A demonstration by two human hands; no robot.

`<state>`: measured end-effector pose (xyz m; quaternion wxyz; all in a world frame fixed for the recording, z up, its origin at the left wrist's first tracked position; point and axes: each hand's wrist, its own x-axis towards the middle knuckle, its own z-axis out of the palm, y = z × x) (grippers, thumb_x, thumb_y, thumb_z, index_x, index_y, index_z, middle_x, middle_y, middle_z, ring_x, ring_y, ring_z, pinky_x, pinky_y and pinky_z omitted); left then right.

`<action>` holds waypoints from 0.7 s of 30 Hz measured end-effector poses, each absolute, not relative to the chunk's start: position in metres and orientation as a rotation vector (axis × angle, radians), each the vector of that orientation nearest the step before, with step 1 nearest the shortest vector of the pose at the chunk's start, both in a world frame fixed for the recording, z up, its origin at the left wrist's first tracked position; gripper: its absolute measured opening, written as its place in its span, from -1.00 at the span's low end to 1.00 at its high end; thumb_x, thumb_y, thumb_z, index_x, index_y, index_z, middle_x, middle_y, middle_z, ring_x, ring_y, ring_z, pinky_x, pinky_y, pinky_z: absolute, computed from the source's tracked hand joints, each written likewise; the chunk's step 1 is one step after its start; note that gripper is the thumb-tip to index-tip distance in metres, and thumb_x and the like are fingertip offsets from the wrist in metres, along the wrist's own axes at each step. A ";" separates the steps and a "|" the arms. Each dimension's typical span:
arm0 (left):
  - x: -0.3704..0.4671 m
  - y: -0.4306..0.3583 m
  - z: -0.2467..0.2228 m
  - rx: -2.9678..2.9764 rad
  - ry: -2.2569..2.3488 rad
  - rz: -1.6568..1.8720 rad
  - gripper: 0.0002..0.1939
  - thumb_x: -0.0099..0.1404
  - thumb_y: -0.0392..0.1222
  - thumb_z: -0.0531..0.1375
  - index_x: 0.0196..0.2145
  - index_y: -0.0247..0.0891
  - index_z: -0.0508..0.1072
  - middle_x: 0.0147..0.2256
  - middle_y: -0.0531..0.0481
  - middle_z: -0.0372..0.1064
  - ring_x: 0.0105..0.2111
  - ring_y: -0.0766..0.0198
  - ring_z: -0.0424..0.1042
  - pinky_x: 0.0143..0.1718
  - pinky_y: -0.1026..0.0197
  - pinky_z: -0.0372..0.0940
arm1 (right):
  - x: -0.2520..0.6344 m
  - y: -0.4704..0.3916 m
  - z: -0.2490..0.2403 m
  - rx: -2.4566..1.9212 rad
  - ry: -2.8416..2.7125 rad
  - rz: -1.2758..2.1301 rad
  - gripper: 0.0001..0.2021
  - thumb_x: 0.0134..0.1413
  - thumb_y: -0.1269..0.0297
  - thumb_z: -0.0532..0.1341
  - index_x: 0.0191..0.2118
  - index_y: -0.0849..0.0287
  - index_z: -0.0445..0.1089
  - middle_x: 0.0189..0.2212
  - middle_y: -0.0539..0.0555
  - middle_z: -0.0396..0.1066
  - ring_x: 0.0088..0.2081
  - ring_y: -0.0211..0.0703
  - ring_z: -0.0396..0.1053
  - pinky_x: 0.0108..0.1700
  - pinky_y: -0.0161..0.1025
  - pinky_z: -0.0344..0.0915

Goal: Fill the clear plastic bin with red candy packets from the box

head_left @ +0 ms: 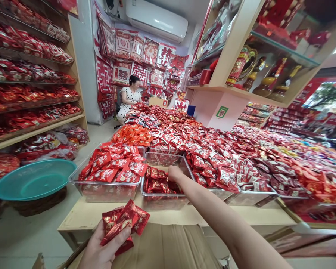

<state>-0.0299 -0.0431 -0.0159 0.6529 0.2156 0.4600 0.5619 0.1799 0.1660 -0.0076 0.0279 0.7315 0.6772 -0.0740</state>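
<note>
My left hand (pixel 105 241) grips several small red wrapped packets (pixel 126 222), fanned out above a brown cardboard box (pixel 168 244). My right arm reaches forward into a clear plastic bin (pixel 164 201), which is partly filled with small dark-red packets (pixel 157 180). Down inside it, my right hand (pixel 174 173) is bent at the wrist beside those packets. Its fingers are hidden, so what they hold does not show. Left of this bin stands another clear bin (pixel 108 190) heaped with brighter red packets (pixel 113 163).
Many bins of red packets (pixel 210 160) cover the wooden table (pixel 84 213). A teal basin (pixel 35 179) stands on the left below stocked shelves (pixel 33 78). A seated person (pixel 130 99) is at the far end. A cabinet (pixel 240 91) overhangs the right side.
</note>
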 end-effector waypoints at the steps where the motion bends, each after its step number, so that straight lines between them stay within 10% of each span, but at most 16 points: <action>1: -0.030 -0.043 -0.015 0.482 1.043 1.273 -0.40 -0.10 -0.22 0.36 -0.07 -0.10 0.29 -0.23 0.08 0.51 -0.09 0.17 0.39 -0.20 0.33 0.33 | 0.179 0.165 -0.007 2.232 2.105 -0.216 -0.69 -0.13 0.45 0.21 -0.16 0.34 0.41 -0.22 0.33 0.44 -0.19 -0.03 0.42 -0.26 -0.32 0.31; 21: -0.028 -0.041 -0.012 0.509 1.018 1.320 -0.53 -0.06 -0.25 0.34 -0.14 -0.15 0.35 -0.24 0.09 0.52 -0.22 0.28 0.45 -0.25 0.39 0.35 | 0.182 0.165 -0.011 2.219 2.061 -0.313 -0.72 0.10 0.25 0.12 -0.09 0.28 0.28 -0.13 0.14 0.31 -0.15 -0.13 0.32 -0.15 -0.09 0.30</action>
